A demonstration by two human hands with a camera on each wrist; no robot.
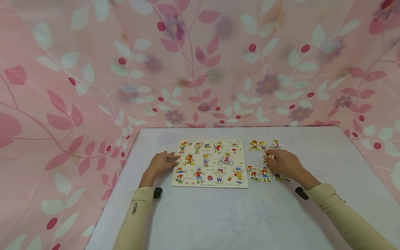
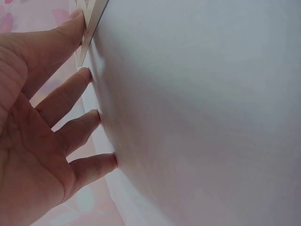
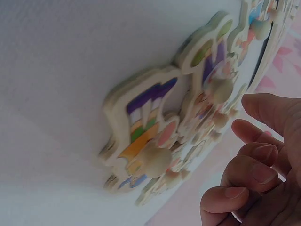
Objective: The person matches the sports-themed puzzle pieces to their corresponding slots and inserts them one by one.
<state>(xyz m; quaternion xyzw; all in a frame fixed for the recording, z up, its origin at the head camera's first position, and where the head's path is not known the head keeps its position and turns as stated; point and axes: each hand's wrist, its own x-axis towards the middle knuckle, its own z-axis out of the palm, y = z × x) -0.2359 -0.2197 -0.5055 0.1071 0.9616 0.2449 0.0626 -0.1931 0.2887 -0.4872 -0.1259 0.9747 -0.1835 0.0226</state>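
Observation:
A wooden puzzle board (image 1: 197, 184) printed with sports figures lies on the table. My left hand (image 1: 161, 162) rests at its left edge. In the left wrist view, the thumb of the left hand (image 2: 42, 113) touches the board's edge (image 2: 96, 19), and the other fingers stand spread with their tips on the cloth. My right hand (image 1: 285, 163) hovers over knobbed wooden puzzle pieces (image 1: 265, 174) right of the board, partly hiding some. In the right wrist view, the right hand's (image 3: 258, 165) thumb and forefinger are apart near a piece's round knob (image 3: 220, 90), and its other fingers are curled loosely.
White cloth covers the table (image 1: 212, 215). A pink floral curtain (image 1: 193, 62) hangs behind it and along the left. A runner-shaped piece (image 1: 254, 145) lies at the back of the loose group, and a purple-trousered piece (image 3: 146, 113) shows close up.

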